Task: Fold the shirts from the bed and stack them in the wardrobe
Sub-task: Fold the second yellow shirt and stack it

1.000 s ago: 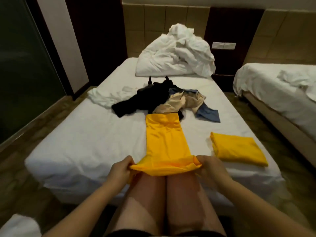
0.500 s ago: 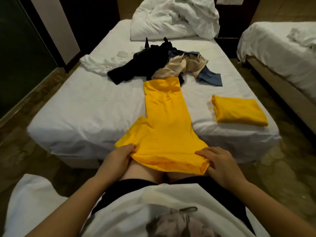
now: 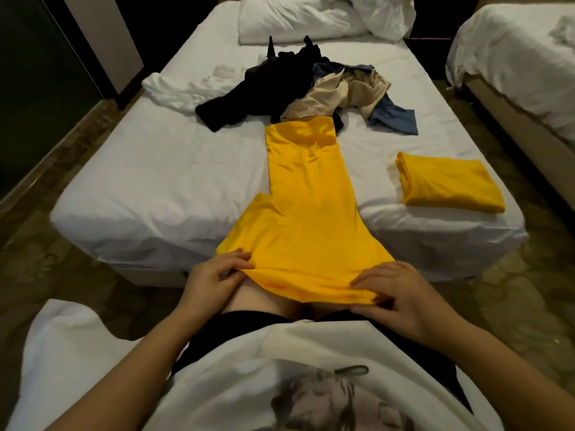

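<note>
A yellow shirt (image 3: 306,206) lies lengthwise down the white bed (image 3: 161,181), folded into a narrow strip, with its near end hanging over the bed's foot onto my thighs. My left hand (image 3: 214,279) pinches the near left corner of that shirt. My right hand (image 3: 398,293) grips the near right corner. A second yellow shirt (image 3: 448,186) lies folded on the bed's right side. Behind the strip sits a pile of unfolded clothes: black (image 3: 267,85), beige (image 3: 339,94) and blue (image 3: 392,116).
A crumpled white duvet and pillow (image 3: 314,17) fill the bed's head. A white cloth (image 3: 183,91) lies at the bed's left edge. Another bed (image 3: 516,57) stands to the right across a narrow floor gap. A dark glass panel (image 3: 40,88) runs along the left.
The shirt's near end has been drawn off the bed's foot toward my body and spread over my thighs. The camera has tilted down, bringing my white T-shirt into view.
</note>
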A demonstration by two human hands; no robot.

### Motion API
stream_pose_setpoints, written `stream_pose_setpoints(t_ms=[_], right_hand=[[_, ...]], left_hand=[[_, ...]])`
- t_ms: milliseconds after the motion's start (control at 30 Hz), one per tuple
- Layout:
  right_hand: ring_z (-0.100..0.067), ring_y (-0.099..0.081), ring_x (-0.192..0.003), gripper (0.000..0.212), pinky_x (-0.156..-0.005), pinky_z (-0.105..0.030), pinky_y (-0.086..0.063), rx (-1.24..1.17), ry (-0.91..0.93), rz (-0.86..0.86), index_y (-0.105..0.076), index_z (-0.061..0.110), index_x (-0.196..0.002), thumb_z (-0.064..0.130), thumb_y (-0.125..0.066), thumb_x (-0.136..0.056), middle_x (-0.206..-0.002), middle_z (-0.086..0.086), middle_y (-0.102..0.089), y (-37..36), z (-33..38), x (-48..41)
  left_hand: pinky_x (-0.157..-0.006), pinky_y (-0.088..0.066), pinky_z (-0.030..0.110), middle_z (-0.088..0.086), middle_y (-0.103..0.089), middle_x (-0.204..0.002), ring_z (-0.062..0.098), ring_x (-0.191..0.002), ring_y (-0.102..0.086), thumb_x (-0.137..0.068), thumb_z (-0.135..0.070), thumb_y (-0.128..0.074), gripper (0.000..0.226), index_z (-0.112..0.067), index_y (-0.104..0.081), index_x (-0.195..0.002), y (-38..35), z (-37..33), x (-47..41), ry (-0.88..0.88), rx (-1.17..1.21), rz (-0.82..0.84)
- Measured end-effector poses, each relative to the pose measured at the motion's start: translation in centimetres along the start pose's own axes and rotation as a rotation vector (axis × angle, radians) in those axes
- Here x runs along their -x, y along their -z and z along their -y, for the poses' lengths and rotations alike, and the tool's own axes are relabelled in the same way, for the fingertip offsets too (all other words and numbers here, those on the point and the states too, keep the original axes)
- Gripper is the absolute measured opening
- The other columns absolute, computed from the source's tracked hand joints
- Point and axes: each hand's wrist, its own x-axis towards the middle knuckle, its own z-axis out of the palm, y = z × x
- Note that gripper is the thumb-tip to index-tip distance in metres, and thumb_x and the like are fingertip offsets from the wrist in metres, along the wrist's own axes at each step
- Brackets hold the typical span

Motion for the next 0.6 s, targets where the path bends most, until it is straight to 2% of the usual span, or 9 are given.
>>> stream_pose_setpoints(t_ms=[100,167,233,300,333,400,467,533,600], right_hand=[[0.004,-0.053,-0.100,0.050,-0.088,-0.027,-0.038,-0.093,-0.032,0.089,-0.070,0.035,-0.096,0.072,-0.038,-0.084,-0.102,0.026,-0.063,0.3,0.4,-0.6],[-0.003,-0.059,-0.094,0.052,-0.083,-0.033,-0.045,-0.132,-0.031,0.027,-0.071,0.029,-0.096,0.066,-0.035,-0.089,-0.099,0.018,-0.068,0.3,0.9,-2.4],[-0.011,-0.061,-0.099,0.049,-0.085,-0.033,-0.045,-0.102,-0.067,-0.007,-0.071,0.025,-0.103,0.059,-0.038,-0.089,-0.106,0.010,-0.069,-0.2,1.6,-5.0],[-0.017,-0.055,-0.112,0.040,-0.092,-0.029,-0.038,-0.074,-0.121,0.041,-0.064,0.024,-0.118,0.047,-0.043,-0.093,-0.123,0.004,-0.063,-1.4,2.2,-7.5],[-0.018,-0.052,-0.117,0.036,-0.094,-0.027,-0.036,-0.091,-0.144,0.080,-0.060,0.023,-0.124,0.040,-0.046,-0.095,-0.129,0.002,-0.059,-2.2,2.6,-8.7],[-0.019,-0.049,-0.121,0.037,-0.096,-0.024,-0.033,-0.142,-0.167,0.134,-0.054,0.022,-0.131,0.032,-0.049,-0.096,-0.135,-0.002,-0.054,-3.7,3.6,-10.5],[-0.020,-0.048,-0.124,0.038,-0.100,-0.025,-0.032,-0.184,-0.190,0.158,-0.052,0.020,-0.133,0.029,-0.050,-0.096,-0.138,-0.003,-0.052,-5.0,4.4,-11.4],[-0.023,-0.048,-0.125,0.037,-0.102,-0.028,-0.033,-0.195,-0.214,0.145,-0.053,0.017,-0.132,0.026,-0.050,-0.096,-0.137,-0.006,-0.052,-6.0,4.7,-11.5],[-0.023,-0.048,-0.123,0.038,-0.101,-0.026,-0.031,-0.223,-0.237,0.098,-0.052,0.015,-0.132,0.022,-0.050,-0.096,-0.137,-0.007,-0.052,-6.2,4.9,-11.1]], left_hand=[[-0.085,-0.038,0.004,-0.011,-0.061,-0.104,-0.013,-0.098,-0.055,-0.071,-0.044,-0.054,0.025,-0.046,-0.071,-0.089,0.1,0.3,0.3,0.033,-0.092,-0.007],[-0.074,-0.040,0.017,-0.009,-0.053,-0.090,0.003,-0.080,-0.054,-0.074,-0.038,-0.062,0.029,-0.027,-0.073,-0.098,0.1,0.2,0.2,0.089,-0.188,-0.085],[-0.069,-0.039,0.027,-0.011,-0.045,-0.079,0.006,-0.069,-0.049,-0.081,-0.024,-0.069,0.028,-0.021,-0.069,-0.110,0.0,-0.2,0.1,0.155,-0.290,-0.132],[-0.073,-0.039,0.026,-0.005,-0.058,-0.089,0.018,-0.084,-0.057,-0.088,-0.018,-0.064,0.033,-0.023,-0.063,-0.120,0.0,-0.5,0.1,0.214,-0.302,-0.095],[-0.076,-0.037,0.022,-0.001,-0.064,-0.102,0.020,-0.098,-0.059,-0.090,-0.018,-0.060,0.033,-0.025,-0.061,-0.123,0.0,-0.5,0.1,0.257,-0.252,-0.083],[-0.087,-0.038,0.019,0.002,-0.062,-0.123,0.016,-0.116,-0.054,-0.093,-0.018,-0.055,0.029,-0.027,-0.062,-0.120,-0.1,-0.9,-0.2,0.376,0.008,-0.105],[-0.102,-0.040,0.030,0.007,-0.060,-0.127,0.018,-0.120,-0.053,-0.094,-0.014,-0.052,0.027,-0.025,-0.062,-0.116,-0.2,-1.6,-0.7,0.501,0.379,-0.146],[-0.107,-0.038,0.042,0.012,-0.060,-0.126,0.022,-0.118,-0.055,-0.092,-0.014,-0.055,0.026,-0.017,-0.062,-0.117,-0.5,-1.9,-1.4,0.581,0.637,-0.174],[-0.104,-0.041,0.035,0.013,-0.058,-0.128,0.021,-0.116,-0.055,-0.085,-0.019,-0.064,0.041,-0.010,-0.056,-0.125,-1.2,-2.2,-1.9,0.589,0.665,-0.172]])
